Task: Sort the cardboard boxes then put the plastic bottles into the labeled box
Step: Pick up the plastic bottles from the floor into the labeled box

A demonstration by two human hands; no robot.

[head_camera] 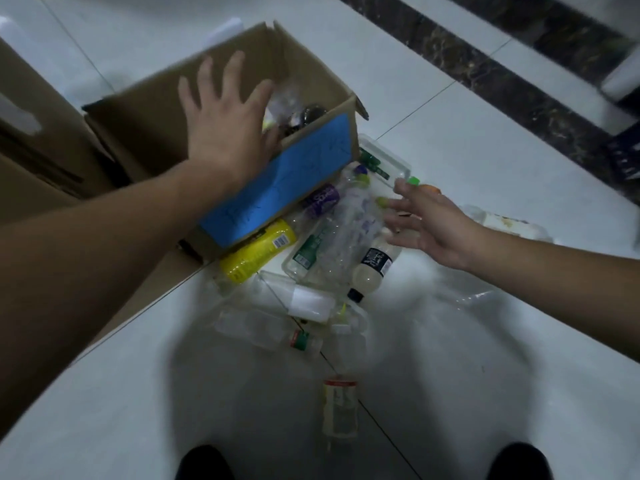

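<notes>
Head view, looking down at a pale tiled floor (450, 358). The labeled box (311, 81), open at the top with flaps raised, stands at upper left; a blue label (277, 188) covers its near side wall, the writing too blurred to read. A few items lie inside the box at its right end, blurred. Other plain cardboard boxes (38, 140) crowd the left edge, touching or just beside the labeled box, and a flat sheet of cardboard (149, 292) lies below it. A dark marble strip (502, 84) crosses the floor at upper right. The floor toward the bottom is mostly bare apart from one lone bottle (340, 410), with two dark shoe tips (204, 462) at the lower edge. The bottles (332, 244) lie in a loose pile against the foot of the labeled wall: a yellow bottle (256, 252) touches the box's lower corner, clear ones overlap beside it, and a bottle with a black label (374, 268) lies at the pile's right. More clear bottles trail downward from the pile. The left hand (228, 129) is over the box opening, fingers spread wide, holding nothing; whether it touches the cardboard cannot be told. The right hand (429, 230) is at the pile's right edge, fingers loosely spread and empty, tips near a green-capped bottle (412, 181).
</notes>
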